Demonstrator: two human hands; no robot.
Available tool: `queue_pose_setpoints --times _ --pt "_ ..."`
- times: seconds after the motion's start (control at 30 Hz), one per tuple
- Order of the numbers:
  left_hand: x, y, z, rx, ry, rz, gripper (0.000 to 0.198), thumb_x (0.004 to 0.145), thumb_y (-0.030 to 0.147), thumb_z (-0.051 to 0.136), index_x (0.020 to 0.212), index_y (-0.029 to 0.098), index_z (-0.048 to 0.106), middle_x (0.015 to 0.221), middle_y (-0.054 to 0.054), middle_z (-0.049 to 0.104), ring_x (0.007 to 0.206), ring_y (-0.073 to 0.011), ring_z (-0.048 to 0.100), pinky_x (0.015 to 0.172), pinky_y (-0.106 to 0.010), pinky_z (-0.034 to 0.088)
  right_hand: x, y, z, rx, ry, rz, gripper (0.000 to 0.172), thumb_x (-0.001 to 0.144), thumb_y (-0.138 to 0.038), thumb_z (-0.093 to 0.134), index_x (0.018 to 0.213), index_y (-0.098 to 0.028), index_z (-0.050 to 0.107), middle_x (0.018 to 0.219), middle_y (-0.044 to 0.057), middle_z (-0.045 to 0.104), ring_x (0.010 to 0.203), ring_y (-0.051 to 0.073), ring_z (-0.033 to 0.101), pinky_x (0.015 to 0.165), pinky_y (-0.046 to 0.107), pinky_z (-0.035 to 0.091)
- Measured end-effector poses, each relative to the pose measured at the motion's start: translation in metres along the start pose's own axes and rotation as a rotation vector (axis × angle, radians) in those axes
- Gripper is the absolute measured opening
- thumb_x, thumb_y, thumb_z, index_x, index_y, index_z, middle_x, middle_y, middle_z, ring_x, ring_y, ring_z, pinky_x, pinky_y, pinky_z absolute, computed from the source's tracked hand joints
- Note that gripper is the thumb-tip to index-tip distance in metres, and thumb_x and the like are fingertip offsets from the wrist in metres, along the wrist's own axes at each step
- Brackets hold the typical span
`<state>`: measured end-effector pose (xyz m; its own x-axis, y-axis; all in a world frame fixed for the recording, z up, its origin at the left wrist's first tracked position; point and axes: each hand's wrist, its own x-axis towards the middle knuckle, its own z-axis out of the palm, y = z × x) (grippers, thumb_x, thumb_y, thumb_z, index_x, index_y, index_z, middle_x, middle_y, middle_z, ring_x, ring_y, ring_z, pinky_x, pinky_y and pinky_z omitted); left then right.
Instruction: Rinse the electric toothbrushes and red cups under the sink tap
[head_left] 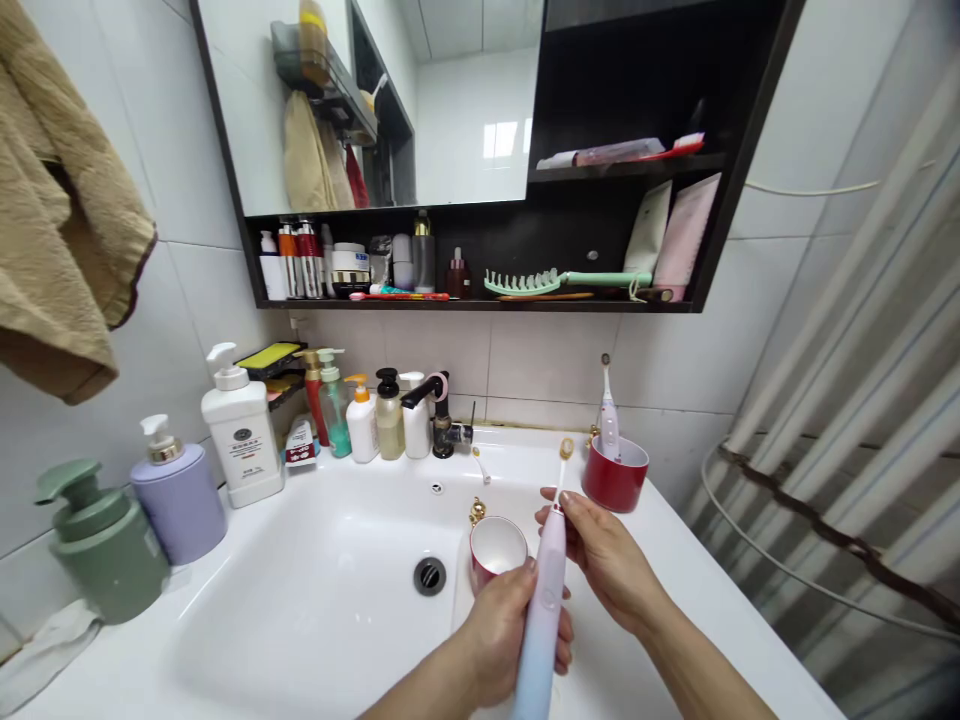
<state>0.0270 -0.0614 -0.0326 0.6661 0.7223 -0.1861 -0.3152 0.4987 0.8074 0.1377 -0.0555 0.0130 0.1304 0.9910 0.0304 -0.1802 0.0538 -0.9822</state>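
Observation:
My left hand (499, 635) is wrapped round the pink-to-blue handle of an electric toothbrush (546, 610), held upright and tilted over the right side of the sink. My right hand (604, 560) pinches the base of its white brush head (560, 478), where head and handle meet. The head's yellowish bristle end points up and away from me. Just behind my left hand, a red cup (487, 568) with a white inside stands in the sink, partly hidden by that hand. A loose small brush head (481, 466) lies on the sink's back ledge.
Another red cup (616, 478) at the back right holds a second electric toothbrush (608, 415). A black faucet (442, 420) rises behind the white sink (300, 560). Pump bottles (244, 430) line the left and back edges. A dark mirror cabinet (480, 304) hangs above.

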Motion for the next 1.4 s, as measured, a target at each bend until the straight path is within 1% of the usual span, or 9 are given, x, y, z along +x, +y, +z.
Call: queue_pose_setpoints --times 0.17,0.3,0.43,0.57,0.7,0.97,1.17,1.3,1.4 --pt "0.001 -0.006 0.002 0.19 0.072 0.138 0.042 0.062 0.054 0.035 0.07 0.013 0.042 0.052 0.0 0.048 0.039 -0.0068 0.041 0.042 -0.021 0.029 -0.001 -0.002 -0.007 0.084 0.04 -0.01 0.021 0.064 -0.035 0.048 0.07 -0.016 0.052 0.057 0.0 0.056 0.058 0.01 0.05 0.057 0.021 0.039" --pt "0.002 -0.008 0.007 0.108 0.02 0.003 0.05 0.062 0.059 0.025 0.071 0.013 0.042 0.045 0.002 0.043 0.034 -0.0063 0.037 0.038 -0.021 0.027 -0.002 0.0 -0.005 0.221 0.045 0.02 0.017 0.064 -0.034 0.048 0.063 -0.017 0.049 0.053 -0.003 0.053 0.054 0.009 0.05 0.058 0.023 0.04" --pt "0.002 -0.008 0.009 0.228 0.106 0.119 0.047 0.062 0.057 0.03 0.071 0.013 0.042 0.047 0.001 0.045 0.035 -0.0066 0.038 0.039 -0.021 0.027 -0.001 0.002 -0.002 0.243 0.075 0.009 0.015 0.063 -0.032 0.05 0.062 -0.017 0.048 0.052 -0.003 0.051 0.052 0.009 0.05 0.057 0.024 0.041" --pt "0.002 -0.008 0.009 0.171 0.069 0.012 0.047 0.063 0.057 0.027 0.072 0.013 0.041 0.046 0.002 0.043 0.034 -0.0064 0.037 0.038 -0.021 0.027 0.001 0.004 -0.001 0.28 0.077 0.01 0.016 0.063 -0.032 0.05 0.064 -0.016 0.048 0.053 -0.002 0.05 0.05 0.01 0.05 0.055 0.025 0.041" --pt "0.003 -0.011 0.008 0.271 0.155 0.123 0.046 0.062 0.056 0.029 0.071 0.013 0.041 0.047 0.001 0.046 0.034 -0.007 0.039 0.038 -0.021 0.027 0.002 0.006 -0.002 0.299 0.092 0.004 0.017 0.063 -0.033 0.049 0.066 -0.017 0.047 0.054 -0.003 0.051 0.05 0.009 0.05 0.055 0.025 0.042" --pt "-0.001 -0.005 0.006 0.298 0.154 0.034 0.046 0.062 0.056 0.028 0.071 0.013 0.042 0.047 0.001 0.046 0.035 -0.0069 0.039 0.039 -0.021 0.028 0.005 0.011 -0.005 0.302 0.122 0.032 0.014 0.063 -0.033 0.048 0.065 -0.019 0.048 0.053 -0.004 0.052 0.051 0.009 0.051 0.056 0.026 0.043" --pt "-0.002 0.003 0.002 0.243 0.133 -0.104 0.044 0.063 0.054 0.03 0.068 0.013 0.044 0.046 0.001 0.045 0.034 -0.0067 0.038 0.038 -0.021 0.027 0.031 0.016 -0.024 0.007 0.292 -0.07 0.016 0.063 -0.035 0.044 0.066 -0.02 0.049 0.054 -0.004 0.049 0.049 0.009 0.049 0.046 0.023 0.042" --pt "0.005 0.009 -0.003 -0.047 0.256 -0.135 0.039 0.066 0.05 0.03 0.069 0.013 0.043 0.048 0.002 0.042 0.036 -0.0054 0.037 0.039 -0.019 0.025 0.066 0.034 -0.027 -0.265 0.241 0.02 0.017 0.062 -0.029 0.048 0.068 -0.014 0.053 0.044 -0.005 0.041 0.038 0.007 0.042 0.038 0.022 0.037" --pt "0.011 0.011 -0.007 -0.156 0.309 -0.122 0.036 0.067 0.047 0.031 0.068 0.014 0.043 0.047 0.002 0.041 0.035 -0.0051 0.035 0.038 -0.018 0.023 0.096 0.05 -0.02 -0.503 0.226 0.08 0.021 0.069 -0.028 0.043 0.082 -0.012 0.05 0.064 -0.001 0.051 0.051 0.008 0.048 0.047 0.024 0.041"
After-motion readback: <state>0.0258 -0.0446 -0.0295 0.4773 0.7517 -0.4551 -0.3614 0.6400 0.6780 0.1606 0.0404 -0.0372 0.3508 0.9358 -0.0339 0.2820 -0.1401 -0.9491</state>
